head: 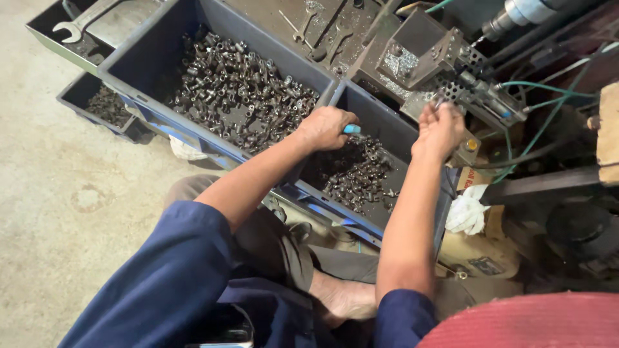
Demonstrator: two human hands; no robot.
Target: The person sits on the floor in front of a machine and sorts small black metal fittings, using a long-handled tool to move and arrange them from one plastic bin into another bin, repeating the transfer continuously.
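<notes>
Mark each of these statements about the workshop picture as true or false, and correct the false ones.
1. The left hand holds a small light-blue thing above the smaller grey bin. True.
2. The big grey bin is filled with wooden blocks. False: it holds small dark metal parts.
3. The right hand is raised at the metal machine fixture. True.
4. A spanner lies in the tray at the top left. True.
5. The white rag lies inside the big grey bin. False: it lies right of the smaller bin, outside both.
6. The person wears red sleeves. False: the sleeves are dark blue.
</notes>
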